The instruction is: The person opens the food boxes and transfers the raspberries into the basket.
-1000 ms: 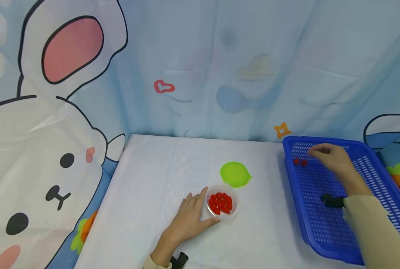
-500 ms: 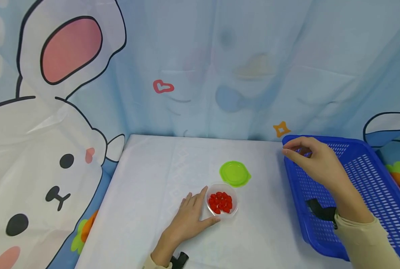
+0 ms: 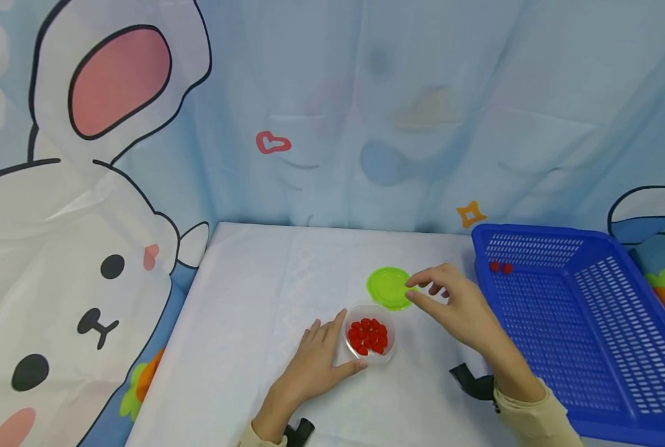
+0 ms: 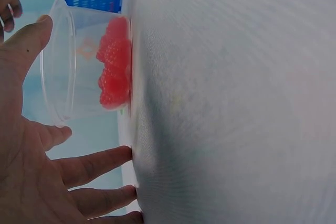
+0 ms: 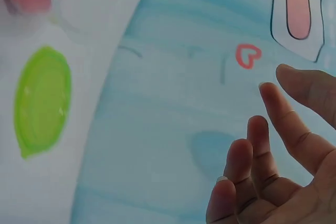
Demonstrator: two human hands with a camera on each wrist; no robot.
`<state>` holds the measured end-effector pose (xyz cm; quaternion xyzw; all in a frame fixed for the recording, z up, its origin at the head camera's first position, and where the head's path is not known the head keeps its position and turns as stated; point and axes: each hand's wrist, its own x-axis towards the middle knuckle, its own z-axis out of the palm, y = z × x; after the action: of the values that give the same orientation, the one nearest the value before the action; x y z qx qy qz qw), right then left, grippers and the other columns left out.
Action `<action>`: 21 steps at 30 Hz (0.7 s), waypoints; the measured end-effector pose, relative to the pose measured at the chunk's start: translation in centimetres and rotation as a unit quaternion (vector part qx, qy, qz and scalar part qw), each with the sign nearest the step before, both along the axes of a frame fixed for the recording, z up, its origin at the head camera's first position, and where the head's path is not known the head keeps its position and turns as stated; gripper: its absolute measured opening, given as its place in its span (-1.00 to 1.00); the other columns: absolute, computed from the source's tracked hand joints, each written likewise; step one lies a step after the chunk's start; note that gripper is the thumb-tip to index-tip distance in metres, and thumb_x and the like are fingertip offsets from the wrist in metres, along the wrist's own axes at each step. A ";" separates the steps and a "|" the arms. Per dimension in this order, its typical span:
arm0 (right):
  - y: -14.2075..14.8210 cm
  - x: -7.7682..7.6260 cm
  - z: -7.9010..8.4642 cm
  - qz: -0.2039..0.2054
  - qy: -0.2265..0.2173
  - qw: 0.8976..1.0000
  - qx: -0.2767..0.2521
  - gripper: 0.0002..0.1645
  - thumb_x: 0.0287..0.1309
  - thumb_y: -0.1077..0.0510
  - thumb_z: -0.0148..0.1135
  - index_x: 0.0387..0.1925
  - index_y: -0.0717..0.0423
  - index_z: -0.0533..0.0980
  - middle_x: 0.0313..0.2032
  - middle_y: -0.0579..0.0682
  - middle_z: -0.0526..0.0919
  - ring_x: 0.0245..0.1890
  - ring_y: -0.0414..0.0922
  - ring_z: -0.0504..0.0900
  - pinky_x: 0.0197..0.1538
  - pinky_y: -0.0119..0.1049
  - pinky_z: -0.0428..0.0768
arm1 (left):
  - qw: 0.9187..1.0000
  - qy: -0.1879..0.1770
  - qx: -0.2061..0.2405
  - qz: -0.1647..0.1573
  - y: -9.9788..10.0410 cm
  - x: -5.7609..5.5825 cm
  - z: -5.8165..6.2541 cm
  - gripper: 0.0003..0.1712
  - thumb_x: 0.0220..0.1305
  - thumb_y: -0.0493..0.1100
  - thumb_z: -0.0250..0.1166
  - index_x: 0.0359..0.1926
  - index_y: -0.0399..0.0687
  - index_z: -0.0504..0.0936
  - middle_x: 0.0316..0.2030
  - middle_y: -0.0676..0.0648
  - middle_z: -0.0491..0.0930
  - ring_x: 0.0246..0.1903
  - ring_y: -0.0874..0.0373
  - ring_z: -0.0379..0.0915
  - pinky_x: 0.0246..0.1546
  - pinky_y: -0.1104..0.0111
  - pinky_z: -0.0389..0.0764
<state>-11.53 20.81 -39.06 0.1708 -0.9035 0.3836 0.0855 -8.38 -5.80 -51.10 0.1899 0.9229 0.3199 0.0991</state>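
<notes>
A clear plastic cup (image 3: 370,360) stands on the white cloth, with several bumpy red toy raspberries (image 4: 114,66) in its bottom. My left hand (image 3: 312,369) holds the cup's rim between thumb and forefinger, while its other fingers reach down to the cloth, spread out. Over the right edge of a flat green lid (image 3: 385,287), my right hand (image 3: 456,304) hovers with loosely bent fingers. Nothing shows between its thumb and forefinger (image 5: 278,100) in the right wrist view. Two more red raspberries (image 3: 501,267) lie in the far left corner of the blue basket (image 3: 561,323).
The basket takes up the right side of the table, its left wall close to my right forearm. Behind the table hangs a light blue curtain (image 3: 310,186) with cartoon prints. A black wrist mount (image 3: 472,382) sticks out from my right wrist.
From over the basket, my right hand has come left to the green lid. Both raspberries in the basket's corner show again. My left hand and the cup have stayed put.
</notes>
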 end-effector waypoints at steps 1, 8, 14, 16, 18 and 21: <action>-0.4 0.0 -0.6 0.004 -0.003 1.000 -0.001 -0.82 0.19 0.21 0.43 -0.16 -0.01 0.69 -0.22 -0.08 0.60 -0.23 -0.08 0.51 -0.22 -0.17 0.52 | 1.000 -0.001 0.001 0.001 0.0 0.0 0.0 0.16 0.19 0.53 0.17 0.60 0.06 -0.03 0.46 -0.11 0.22 0.44 -0.32 -0.01 0.38 -0.20 0.03; -1.8 -0.2 -5.4 0.037 -0.060 0.997 -0.030 -0.80 0.13 0.23 0.47 -0.18 -0.02 0.70 -0.24 -0.02 0.53 -0.19 0.04 0.49 -0.16 -0.12 0.53 | 1.000 -0.004 0.001 0.004 0.0 0.1 0.1 0.16 0.19 0.51 0.19 0.59 0.05 0.00 0.45 -0.11 0.24 0.43 -0.33 0.02 0.37 -0.21 0.05; -2.1 -0.7 -9.0 0.055 -0.113 0.990 -0.068 -0.87 0.13 0.22 0.45 -0.26 -0.03 0.74 -0.23 0.01 0.52 -0.15 0.06 0.41 -0.16 -0.12 0.45 | 1.000 -0.007 -0.001 0.002 -0.1 0.1 0.1 0.15 0.20 0.50 0.20 0.60 0.06 -0.01 0.46 -0.11 0.23 0.43 -0.33 0.02 0.37 -0.22 0.05; -2.1 -0.8 -9.9 0.060 -0.127 0.988 -0.070 -0.88 0.12 0.21 0.46 -0.27 -0.02 0.75 -0.23 0.00 0.53 -0.15 0.05 0.39 -0.17 -0.13 0.45 | 1.000 -0.007 0.000 0.002 -0.1 0.1 0.1 0.15 0.20 0.49 0.21 0.60 0.07 -0.02 0.46 -0.11 0.23 0.43 -0.34 0.01 0.37 -0.22 0.05; -2.2 -0.9 -10.6 0.067 -0.141 0.985 -0.070 -0.87 0.10 0.21 0.47 -0.27 0.01 0.76 -0.23 0.03 0.52 -0.16 0.05 0.36 -0.19 -0.15 0.43 | 1.000 -0.005 -0.001 0.000 0.0 0.0 0.1 0.14 0.21 0.48 0.21 0.60 0.07 -0.03 0.45 -0.12 0.23 0.43 -0.34 0.01 0.37 -0.22 0.05; -2.5 -0.9 -11.1 0.075 -0.161 0.982 -0.068 -0.87 0.07 0.21 0.49 -0.29 -0.01 0.76 -0.23 0.03 0.49 -0.16 0.03 0.33 -0.22 -0.17 0.42 | 1.000 -0.001 -0.003 -0.001 -0.1 0.0 0.2 0.15 0.21 0.51 0.18 0.60 0.07 -0.03 0.46 -0.12 0.23 0.43 -0.34 0.01 0.37 -0.22 0.05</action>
<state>-12.46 18.29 -50.19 0.1681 -0.8620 0.4717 -0.0792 -8.38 -5.86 -50.93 0.1904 0.9235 0.3172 0.1014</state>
